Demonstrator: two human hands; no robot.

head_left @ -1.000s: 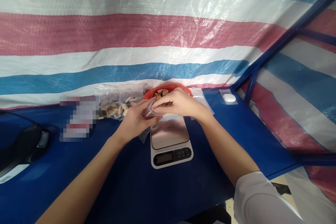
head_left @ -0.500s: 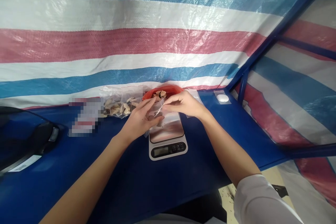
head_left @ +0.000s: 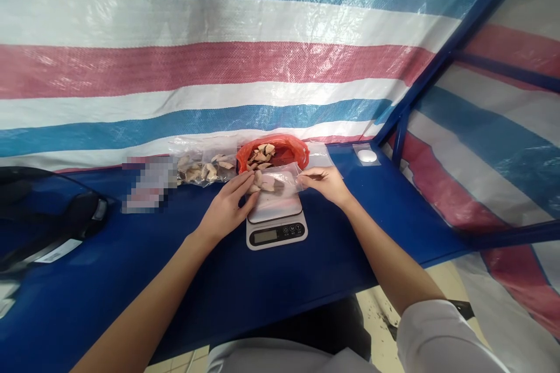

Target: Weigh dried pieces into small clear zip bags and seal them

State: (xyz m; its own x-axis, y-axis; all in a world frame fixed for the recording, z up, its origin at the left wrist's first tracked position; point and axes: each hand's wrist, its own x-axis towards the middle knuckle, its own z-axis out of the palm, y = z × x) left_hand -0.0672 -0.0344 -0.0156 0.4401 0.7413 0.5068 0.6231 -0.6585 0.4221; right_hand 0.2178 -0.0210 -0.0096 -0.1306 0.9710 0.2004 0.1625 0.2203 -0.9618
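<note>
Head view: 1 clear bag [head_left: 289, 178] w/ pale dried pcs [head_left: 269, 182], held btwn both hands, above plate of wht. digital scale [head_left: 277, 235]; contact w/ plate can't tell. Left hand [head_left: 227, 204]: has bag's left end, thumb slightly parted from fingers; pcs just beside fingertips. Right hand [head_left: 326, 185]: tight pinch on bag's right edge, pcs apart from it. Behind: 1 red bag [head_left: 298, 148], similar pcs inside. Left: filled clear bags [head_left: 203, 170].

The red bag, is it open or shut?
Open. The red bag has its mouth spread wide, and pale pieces show inside it.
</note>
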